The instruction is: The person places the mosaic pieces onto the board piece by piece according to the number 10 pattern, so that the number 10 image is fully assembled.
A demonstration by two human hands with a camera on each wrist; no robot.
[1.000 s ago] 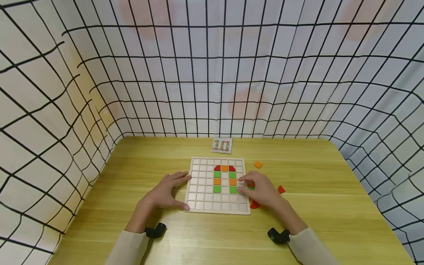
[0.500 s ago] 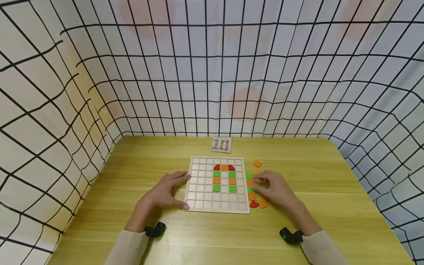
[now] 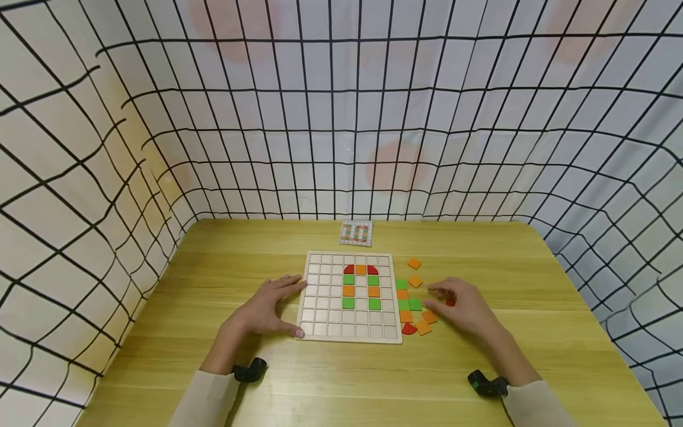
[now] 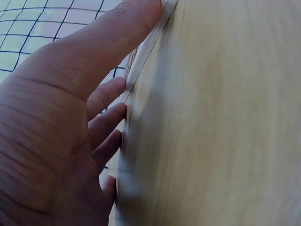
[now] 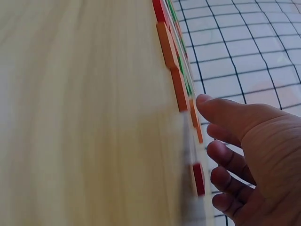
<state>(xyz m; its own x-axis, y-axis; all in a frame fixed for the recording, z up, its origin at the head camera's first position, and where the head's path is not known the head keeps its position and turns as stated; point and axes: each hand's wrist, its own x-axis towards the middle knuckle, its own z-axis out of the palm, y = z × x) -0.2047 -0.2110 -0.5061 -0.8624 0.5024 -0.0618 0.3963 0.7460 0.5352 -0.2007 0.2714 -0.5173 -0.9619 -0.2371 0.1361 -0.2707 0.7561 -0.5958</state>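
Note:
A pale grid board lies on the table, bearing red, orange and green pieces in an arch shape. My left hand touches the board's left edge with thumb and fingertips; the left wrist view shows that hand against the edge. Right of the loose pieces, my right hand hovers with thumb and fingers apart, nothing seen between them. A red piece is partly hidden under it. In the right wrist view the hand is beside the red piece and orange pieces.
Loose green, orange and red pieces lie along the board's right side, with two orange ones farther back. A small patterned card lies behind the board. A black grid on white cloth surrounds the table.
My right hand has moved right, away from the board and over the loose pieces, uncovering several of them. My left hand has stayed at the board's edge.

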